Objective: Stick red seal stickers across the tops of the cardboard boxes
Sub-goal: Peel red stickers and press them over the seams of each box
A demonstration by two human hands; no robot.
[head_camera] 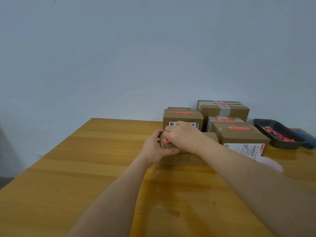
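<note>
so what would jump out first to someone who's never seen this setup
Most likely both hands, meeting on the small cardboard box mid-table: the left hand grips its left end while the right hand presses a red seal sticker onto its top. Next, the sealed boxes clustered behind by the wall, red strips across their tops, and the dark tray of red stickers at far right.

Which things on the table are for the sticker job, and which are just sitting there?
For the job:
- front box, gripped by the left hand
- red sticker under the right hand
- sealed boxes
- black tray of red stickers

Just lying about:
- blue cloth
- pink thing
</note>
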